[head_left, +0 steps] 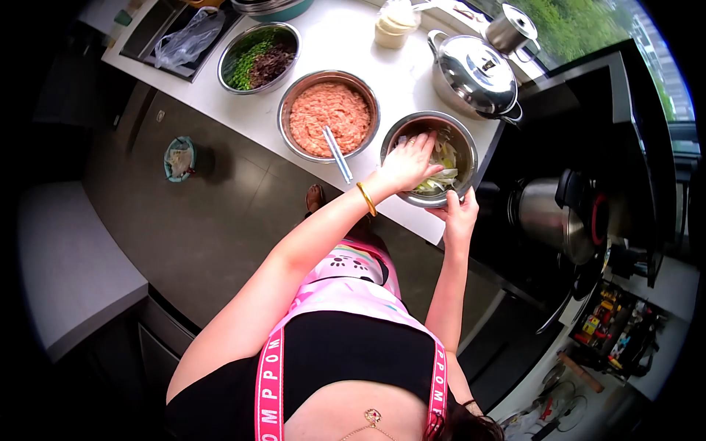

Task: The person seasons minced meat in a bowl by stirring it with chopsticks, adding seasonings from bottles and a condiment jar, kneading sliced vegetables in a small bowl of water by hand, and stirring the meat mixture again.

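Note:
A steel bowl (pixel 471 158) at the counter's front right edge holds pale green and white sliced vegetables (pixel 443 156). My left hand (pixel 412 162), with a gold bangle at its wrist, is inside this bowl, fingers apart and resting against the slices; some fingertips are partly hidden. My right hand (pixel 457 209) grips the near rim of the same bowl, thumb up on the metal. Just left stands a steel bowl (pixel 284 121) of pink minced meat (pixel 331 110), with light-coloured chopsticks (pixel 337 154) leaning out over its near edge.
Further left, a bowl (pixel 222 66) holds chopped greens and a dark ingredient, near a sink (pixel 140 48) with a plastic bag. A lidded pot (pixel 478 73) and metal pitcher (pixel 511 29) stand at the back right. Right is a stove with another pot (pixel 548 213). A bin (pixel 179 159) stands on the floor.

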The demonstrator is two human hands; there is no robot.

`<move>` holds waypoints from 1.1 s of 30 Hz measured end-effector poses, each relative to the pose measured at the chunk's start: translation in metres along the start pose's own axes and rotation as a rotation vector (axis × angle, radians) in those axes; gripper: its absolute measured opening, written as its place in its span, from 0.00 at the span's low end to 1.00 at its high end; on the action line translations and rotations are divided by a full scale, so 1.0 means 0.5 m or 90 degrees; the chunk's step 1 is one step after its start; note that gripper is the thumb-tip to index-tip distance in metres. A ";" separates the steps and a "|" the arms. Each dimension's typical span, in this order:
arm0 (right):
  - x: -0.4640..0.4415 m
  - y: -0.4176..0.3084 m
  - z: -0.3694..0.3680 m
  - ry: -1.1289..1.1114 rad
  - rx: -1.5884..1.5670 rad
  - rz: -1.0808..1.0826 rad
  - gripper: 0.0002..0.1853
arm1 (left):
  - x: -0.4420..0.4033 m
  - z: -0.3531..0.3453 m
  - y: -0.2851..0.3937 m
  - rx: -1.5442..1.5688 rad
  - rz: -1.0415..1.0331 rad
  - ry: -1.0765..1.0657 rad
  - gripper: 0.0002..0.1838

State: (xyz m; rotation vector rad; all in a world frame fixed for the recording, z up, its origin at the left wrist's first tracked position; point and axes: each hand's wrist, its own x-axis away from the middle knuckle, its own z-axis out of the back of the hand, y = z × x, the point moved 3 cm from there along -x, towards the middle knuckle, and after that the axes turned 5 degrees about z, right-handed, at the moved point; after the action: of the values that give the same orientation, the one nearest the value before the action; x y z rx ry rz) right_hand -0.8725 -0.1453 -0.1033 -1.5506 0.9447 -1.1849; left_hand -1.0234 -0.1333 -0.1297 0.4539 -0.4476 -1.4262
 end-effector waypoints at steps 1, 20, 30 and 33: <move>-0.005 -0.008 -0.011 -0.008 0.005 -0.002 0.17 | -0.002 0.005 -0.007 0.003 0.008 0.005 0.40; -0.097 -0.064 -0.191 -0.071 0.106 -0.003 0.21 | -0.034 0.096 -0.153 0.154 0.114 0.039 0.40; -0.134 -0.071 -0.242 -0.085 0.149 -0.011 0.21 | -0.051 0.117 -0.199 0.184 0.124 0.068 0.39; -0.142 -0.069 -0.255 -0.080 0.153 0.017 0.17 | -0.055 0.126 -0.211 0.214 0.136 0.057 0.40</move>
State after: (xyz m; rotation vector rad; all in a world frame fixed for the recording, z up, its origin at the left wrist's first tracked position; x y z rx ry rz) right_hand -1.0119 -0.0974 -0.0756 -1.3972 0.7104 -1.1240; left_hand -1.1481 -0.1174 -0.1356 0.7147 -0.6475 -1.1220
